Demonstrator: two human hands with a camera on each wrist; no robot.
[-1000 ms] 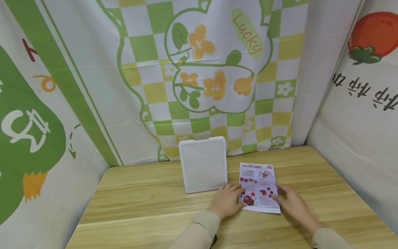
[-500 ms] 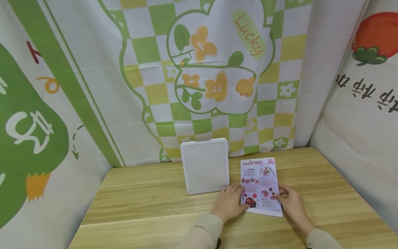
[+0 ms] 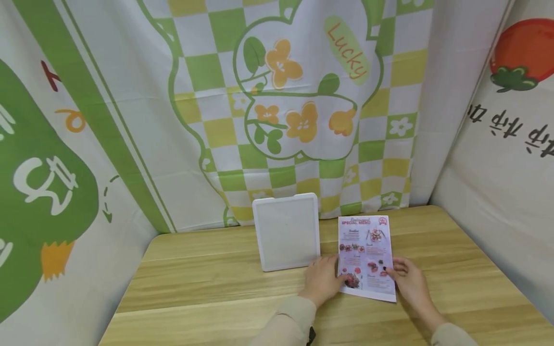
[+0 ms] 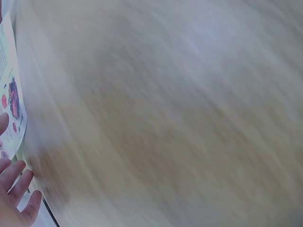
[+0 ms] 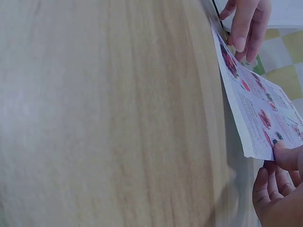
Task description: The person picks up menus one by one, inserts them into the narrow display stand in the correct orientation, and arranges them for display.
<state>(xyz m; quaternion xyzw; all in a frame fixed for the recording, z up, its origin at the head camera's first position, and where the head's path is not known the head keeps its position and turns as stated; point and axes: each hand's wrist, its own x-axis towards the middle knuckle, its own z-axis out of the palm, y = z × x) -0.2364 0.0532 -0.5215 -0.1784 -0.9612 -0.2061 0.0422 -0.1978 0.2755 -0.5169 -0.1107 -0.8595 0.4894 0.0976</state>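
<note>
A printed menu sheet [image 3: 365, 254] with food pictures is held at a slant over the table, its top leaning away from me. My right hand [image 3: 411, 283] pinches its right edge, thumb [image 5: 286, 157] on the printed face and the other fingers behind. At the left edge my left hand [image 3: 321, 281] has its thumb overlapping the print, while its fingers [image 4: 20, 187] stay fairly straight and spread beside the paper. To the left of the menu stands a white framed panel [image 3: 286, 233], close by the left fingertips.
The wooden table [image 3: 203, 283] extends to both sides and in front of the hands. Behind it hangs a green-checked curtain [image 3: 277, 175], with printed cloth [image 3: 497, 192] along the right side.
The menu has moved slightly away and to the right and tilted up more. Both hands have moved slightly right with it. The white panel stands as before.
</note>
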